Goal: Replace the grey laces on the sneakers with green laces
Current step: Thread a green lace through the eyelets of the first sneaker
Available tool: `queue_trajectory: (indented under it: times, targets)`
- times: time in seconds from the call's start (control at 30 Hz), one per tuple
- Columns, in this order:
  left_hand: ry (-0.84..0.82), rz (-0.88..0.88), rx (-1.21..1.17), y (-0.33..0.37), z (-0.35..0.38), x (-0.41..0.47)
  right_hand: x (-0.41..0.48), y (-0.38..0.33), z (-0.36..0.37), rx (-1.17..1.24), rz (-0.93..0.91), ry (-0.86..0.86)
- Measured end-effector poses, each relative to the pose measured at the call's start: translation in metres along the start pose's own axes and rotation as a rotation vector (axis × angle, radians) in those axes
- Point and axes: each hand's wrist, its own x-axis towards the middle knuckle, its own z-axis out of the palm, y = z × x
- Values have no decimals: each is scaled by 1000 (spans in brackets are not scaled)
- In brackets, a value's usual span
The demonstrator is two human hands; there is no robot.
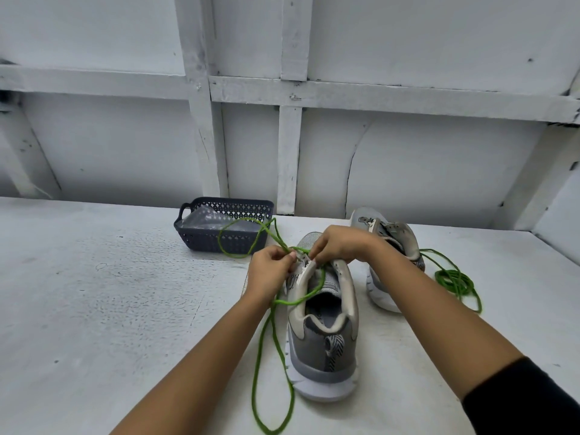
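A grey sneaker [323,346] stands on the table with its heel toward me. A green lace [272,343] runs through its upper eyelets, loops toward the basket and hangs in a long loop off the near left side. My left hand [271,271] pinches the lace at the sneaker's left eyelets. My right hand [340,244] pinches the lace just right of it, over the tongue. The second grey sneaker [392,243] stands behind my right wrist, partly hidden. A second green lace [455,282] lies coiled to its right.
A dark grey plastic basket [201,237] holding a clear plastic bag stands at the back of the white table [110,293]. A white panelled wall rises just behind the table. A black sleeve covers my right upper arm at the lower right corner.
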Motion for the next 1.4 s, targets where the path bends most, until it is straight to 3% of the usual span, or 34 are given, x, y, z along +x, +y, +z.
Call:
queue_trajectory:
  times: [0.77, 1.4]
  targets:
    - [164, 45, 57, -5, 13, -4, 1, 13, 9, 270, 33, 55]
    - [132, 66, 77, -4, 16, -6, -2, 15, 15, 390, 55, 81]
